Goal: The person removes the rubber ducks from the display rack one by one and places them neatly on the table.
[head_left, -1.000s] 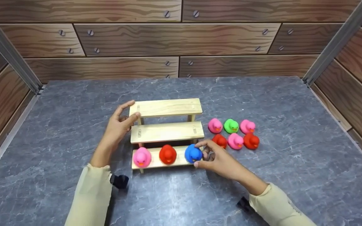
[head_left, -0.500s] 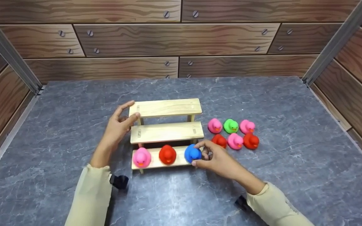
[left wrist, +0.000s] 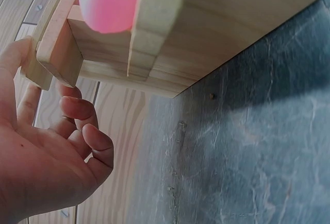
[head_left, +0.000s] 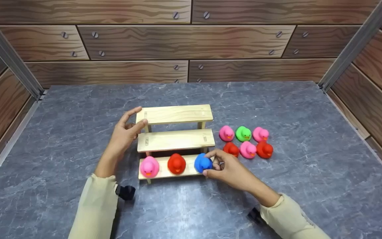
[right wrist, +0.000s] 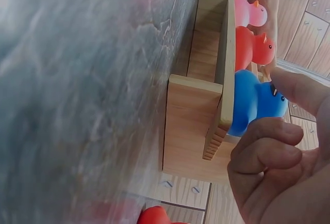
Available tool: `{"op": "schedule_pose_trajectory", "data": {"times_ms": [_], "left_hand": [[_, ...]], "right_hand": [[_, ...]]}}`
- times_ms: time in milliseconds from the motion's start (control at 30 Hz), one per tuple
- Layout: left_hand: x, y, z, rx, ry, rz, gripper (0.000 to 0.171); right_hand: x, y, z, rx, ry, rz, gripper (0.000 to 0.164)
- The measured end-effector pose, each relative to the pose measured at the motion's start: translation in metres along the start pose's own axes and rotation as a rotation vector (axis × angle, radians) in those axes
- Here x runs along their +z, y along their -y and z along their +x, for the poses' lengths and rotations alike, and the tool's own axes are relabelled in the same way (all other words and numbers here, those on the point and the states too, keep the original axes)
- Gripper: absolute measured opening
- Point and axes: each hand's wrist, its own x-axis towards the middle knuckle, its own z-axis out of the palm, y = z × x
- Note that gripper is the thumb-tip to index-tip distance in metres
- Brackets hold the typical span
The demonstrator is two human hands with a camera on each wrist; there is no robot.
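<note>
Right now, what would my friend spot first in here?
Likely a pink duck, red duck and blue duck lined up on the lowest step of the wooden stand. The right hand pinches the blue one, at the right end. Six more ducks sit right of the stand.

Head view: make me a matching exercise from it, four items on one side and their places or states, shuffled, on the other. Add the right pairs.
Column one
1. Blue duck
2. Green duck
3. Red duck on the stand (the duck)
4. Left hand

Column two
A. Off the stand, between two pink ducks
B. Holding the left end of the top shelf
C. Pinched by the right hand
D. Midway along the bottom shelf

Pairs: 1-C, 2-A, 3-D, 4-B
</note>
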Motion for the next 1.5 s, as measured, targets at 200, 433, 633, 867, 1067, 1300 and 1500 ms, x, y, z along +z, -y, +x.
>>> {"op": "schedule_pose_trajectory", "data": {"times_ms": [200, 433, 633, 867, 1067, 1300, 1500], "left_hand": [[0.000, 0.000, 0.000, -0.001, -0.003, -0.002, 0.055], [0.001, -0.001, 0.000, -0.001, -0.006, 0.012, 0.055], [0.001, -0.002, 0.001, -0.007, 0.003, 0.004, 0.055], [0.001, -0.002, 0.002, -0.006, 0.004, -0.002, 0.055], [0.000, -0.002, 0.002, -0.012, 0.001, -0.008, 0.055], [-0.001, -0.002, 0.000, -0.018, 0.002, 0.006, 0.056], [-0.001, -0.002, -0.001, -0.015, 0.012, 0.013, 0.057]], "right_hand": [[-0.008, -0.001, -0.005, -0.021, 0.007, 0.017, 0.041], [-0.022, -0.005, -0.013, -0.014, 0.005, 0.006, 0.040], [-0.035, -0.009, -0.019, -0.009, -0.008, -0.008, 0.037], [-0.052, -0.013, -0.030, -0.009, -0.036, -0.030, 0.040], [-0.061, -0.019, -0.037, 0.004, -0.044, -0.046, 0.040], [-0.062, -0.026, -0.038, 0.042, -0.040, -0.071, 0.040], [-0.062, -0.034, -0.038, 0.062, -0.017, -0.098, 0.040]]}}
